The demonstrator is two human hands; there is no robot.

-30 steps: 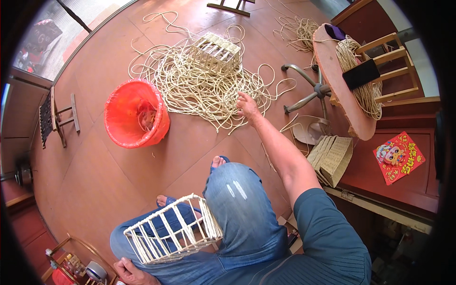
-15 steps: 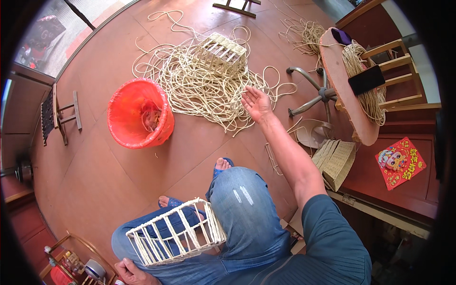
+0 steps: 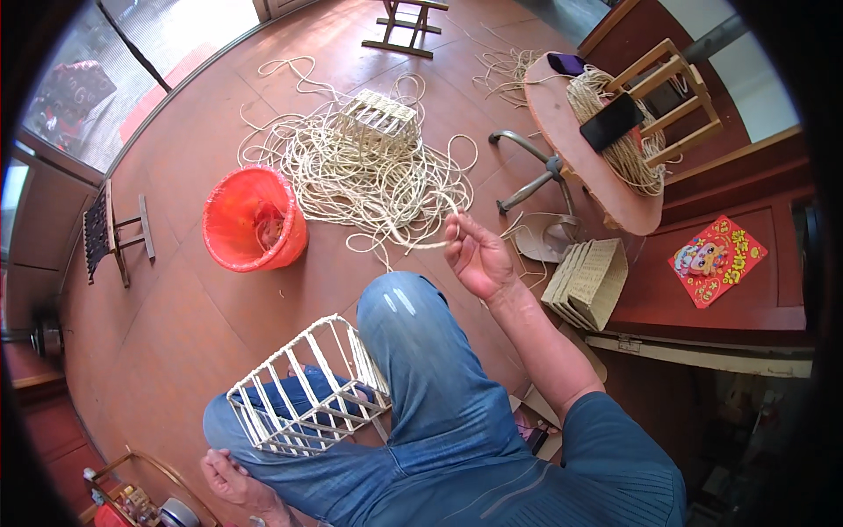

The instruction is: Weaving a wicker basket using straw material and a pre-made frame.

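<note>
My right hand (image 3: 481, 259) is raised above the floor, thumb and fingertips closed on a strand of cream cord (image 3: 430, 247) that runs back to the big loose pile (image 3: 378, 180). On my lap, against the raised right knee, rests an open-barred basket frame (image 3: 379, 386) wrapped in the same pale cord, tilted. Neither hand touches it. Beside my left thigh, my left hand (image 3: 230, 481) has its fingers curled loosely, with nothing visible in them. A finished-looking small basket (image 3: 379, 114) sits on top of the cord pile.
A red-lined bin (image 3: 255, 220) stands left of the pile. To the right are a wheeled pedestal (image 3: 536, 184), an oval board (image 3: 562, 114) with coiled cord and a black phone (image 3: 612, 121), and stacked woven baskets (image 3: 593, 279). Low stools (image 3: 110, 228) stand left and at the back.
My right hand has come back toward my knee from the pile, its fingers closing on a cord strand. The left hand has shifted slightly, and the basket frame has tipped on my lap.
</note>
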